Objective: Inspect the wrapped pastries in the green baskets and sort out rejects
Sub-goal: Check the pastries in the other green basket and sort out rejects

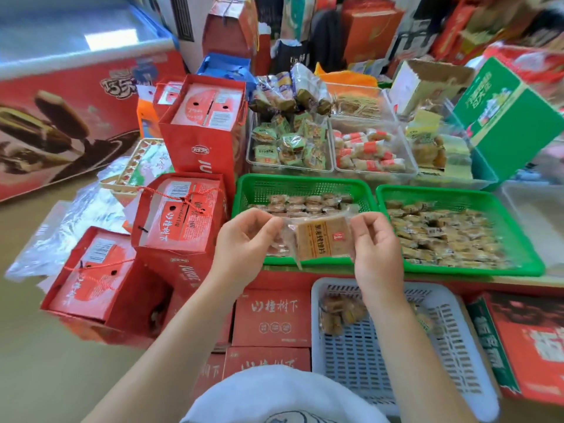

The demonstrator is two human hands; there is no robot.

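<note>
A square brown pastry in a clear plastic wrapper is held up at the centre of the frame, above the near rim of the left green plastic mesh basket. The wrapper's left edge is pinched by the curled fingers of the left hand, and its right edge is pinched by the curled fingers of the right hand, so the wrapper is stretched flat between both hands (printed characters and a small red label are seen on its face).

Rows of similar wrapped pastries are held in the left green basket, mostly toward its far side. Just beside it, at the right of the frame, a second green plastic mesh basket is filled with many small wrapped brown pastries. Both baskets are set on a bench, of which only a pale front edge is seen.

Below the hands, at the lower centre-right of the frame, a white slotted plastic basket is placed, with a few wrapped brown pastries gathered in its upper left corner.

Behind the green baskets, clear plastic trays of other wrapped snacks are lined up. Red cardboard gift boxes are stacked at the left of the frame, and a chest freezer with an ice-cream picture on its red side is seen at the upper left.
</note>
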